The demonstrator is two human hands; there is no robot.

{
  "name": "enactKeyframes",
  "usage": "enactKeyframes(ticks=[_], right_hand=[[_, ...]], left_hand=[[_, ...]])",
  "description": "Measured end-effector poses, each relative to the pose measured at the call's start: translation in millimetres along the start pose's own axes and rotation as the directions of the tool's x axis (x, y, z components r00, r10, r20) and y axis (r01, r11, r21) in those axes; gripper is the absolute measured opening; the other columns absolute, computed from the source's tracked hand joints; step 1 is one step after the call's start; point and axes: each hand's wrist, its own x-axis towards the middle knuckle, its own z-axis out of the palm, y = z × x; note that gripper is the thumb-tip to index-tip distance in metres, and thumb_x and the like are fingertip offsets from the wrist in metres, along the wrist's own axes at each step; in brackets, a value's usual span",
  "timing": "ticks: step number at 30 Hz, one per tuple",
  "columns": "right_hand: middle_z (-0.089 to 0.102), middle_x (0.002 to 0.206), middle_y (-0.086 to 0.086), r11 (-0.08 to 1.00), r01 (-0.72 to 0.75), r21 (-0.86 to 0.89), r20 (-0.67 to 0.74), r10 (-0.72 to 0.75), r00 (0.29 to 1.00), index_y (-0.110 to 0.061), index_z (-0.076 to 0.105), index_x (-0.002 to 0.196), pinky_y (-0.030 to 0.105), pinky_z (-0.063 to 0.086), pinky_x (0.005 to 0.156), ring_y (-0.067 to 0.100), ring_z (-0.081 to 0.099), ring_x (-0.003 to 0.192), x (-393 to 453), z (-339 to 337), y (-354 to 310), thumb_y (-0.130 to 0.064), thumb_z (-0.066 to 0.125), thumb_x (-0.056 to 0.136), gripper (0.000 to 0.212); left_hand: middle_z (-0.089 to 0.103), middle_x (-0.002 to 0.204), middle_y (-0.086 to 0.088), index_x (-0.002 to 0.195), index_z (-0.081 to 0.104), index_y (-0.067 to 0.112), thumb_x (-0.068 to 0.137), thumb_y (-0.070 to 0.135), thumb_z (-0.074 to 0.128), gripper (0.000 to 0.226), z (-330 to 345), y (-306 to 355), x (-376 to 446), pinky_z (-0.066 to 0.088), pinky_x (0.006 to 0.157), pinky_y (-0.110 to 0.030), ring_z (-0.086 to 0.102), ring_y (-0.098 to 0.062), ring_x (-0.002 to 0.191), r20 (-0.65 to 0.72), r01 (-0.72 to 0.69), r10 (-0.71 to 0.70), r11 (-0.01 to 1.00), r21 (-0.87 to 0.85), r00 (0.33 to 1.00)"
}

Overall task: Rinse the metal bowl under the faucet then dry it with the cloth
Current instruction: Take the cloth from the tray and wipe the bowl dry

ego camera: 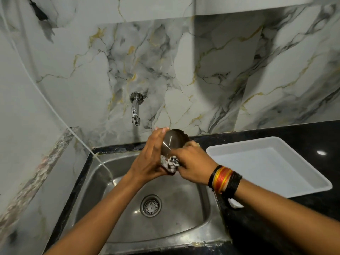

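Observation:
A small metal bowl (173, 142) is held above the back of the steel sink (117, 181), its rounded outside facing me. My left hand (149, 159) grips the bowl from the left, fingers reaching over its top. My right hand (193, 162) presses a patterned black-and-white cloth (172, 163) against the bowl's lower side. Most of the cloth is hidden between my hands. The chrome faucet (135, 111) sticks out of the marble wall, up and to the left of the bowl. No water runs from it.
A white plastic tray (272, 166) lies on the black counter (303, 133) right of the sink. The drain (151, 206) sits in the basin's middle. A thin white hose (55, 111) runs down the left wall into the sink. Thread bands circle my right wrist.

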Motion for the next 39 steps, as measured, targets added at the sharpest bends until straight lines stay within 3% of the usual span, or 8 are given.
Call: enactKeyframes(ticks=[4,9,13,17,22,32,34,39], right_hand=[[0.075,0.082,0.009,0.761,0.207,-0.615,0.065,-0.212,0.975,-0.012,0.077,0.089,0.052,0.036,0.114,0.033,0.071,0.086,5,-5,5,-0.011,0.072,0.082,0.009],[0.039,0.158,0.03,0.541,0.154,-0.827,0.153,-0.047,0.987,0.008,0.037,0.152,0.064,-0.003,0.124,0.044,0.028,0.153,-3,3,8,-0.02,0.04,0.106,0.054],[0.074,0.114,0.023,0.766,0.146,-0.626,0.154,-0.062,0.986,-0.001,0.072,0.119,0.058,0.03,0.12,0.04,0.065,0.117,-7,8,-2,-0.016,0.06,0.089,0.036],[0.073,0.082,0.012,0.989,-0.145,0.006,0.139,0.143,0.98,-0.014,0.067,0.082,0.037,0.048,0.065,0.035,0.067,0.077,-13,11,-8,-0.019,0.063,0.084,0.006],[0.071,0.081,0.024,0.247,-0.392,0.886,0.262,0.431,0.864,0.004,0.072,0.093,0.045,0.046,0.064,0.034,0.059,0.071,-11,10,-7,0.003,0.052,0.065,0.034],[0.06,0.14,0.031,-0.467,0.134,0.874,0.183,0.571,0.8,0.006,0.057,0.139,0.064,0.042,0.113,0.048,0.06,0.128,3,-22,46,0.0,0.075,0.049,0.092],[0.064,0.137,0.028,-0.384,0.178,0.906,0.114,0.627,0.771,0.005,0.061,0.136,0.061,0.045,0.111,0.045,0.062,0.126,5,-14,32,0.003,0.064,0.066,0.069],[0.074,0.126,-0.006,0.515,0.13,0.847,-0.422,0.504,0.754,-0.008,0.066,0.132,0.027,0.051,0.105,0.012,0.067,0.123,-17,-2,-2,0.017,0.056,0.09,0.05]], left_hand=[[0.032,0.163,-0.03,0.163,0.006,0.012,0.074,0.054,0.086,0.127,8,3,2,0.017,0.134,-0.04,0.022,-0.036,0.158,-0.014,0.04,-0.04,0.999,0.006,0.999],[0.032,0.161,-0.031,0.162,0.007,0.006,0.076,0.055,0.083,0.125,-1,-5,8,0.014,0.134,-0.04,0.021,-0.034,0.159,-0.012,-0.015,0.016,0.998,0.066,1.0],[0.035,0.157,-0.03,0.157,0.02,-0.007,0.079,0.059,0.079,0.118,2,-1,10,0.011,0.135,-0.042,0.02,-0.03,0.159,0.05,-0.087,0.083,0.994,0.07,0.995],[0.041,0.155,-0.037,0.159,0.016,-0.004,0.089,0.068,0.072,0.115,13,3,-2,0.018,0.133,-0.053,0.025,-0.032,0.158,0.086,-0.057,0.053,0.998,0.041,0.995],[0.034,0.163,-0.032,0.164,0.001,0.011,0.071,0.054,0.091,0.137,11,1,-9,0.03,0.127,-0.057,0.033,-0.049,0.154,0.039,0.128,-0.127,0.992,-0.019,0.991],[0.051,0.149,-0.001,0.17,-0.006,0.025,0.055,0.052,0.102,0.16,-10,10,-1,0.039,0.11,-0.007,0.05,0.004,0.136,-0.053,0.528,-0.591,0.755,-0.389,0.805],[0.053,0.148,-0.002,0.171,-0.005,0.026,0.057,0.05,0.099,0.156,-6,12,1,0.042,0.106,-0.007,0.052,0.006,0.133,-0.037,0.537,-0.609,0.724,-0.433,0.792],[0.055,0.147,-0.001,0.17,-0.002,0.033,0.055,0.049,0.099,0.154,-8,15,4,0.047,0.116,-0.029,0.055,-0.01,0.138,-0.025,0.546,-0.649,0.661,-0.515,0.761]])
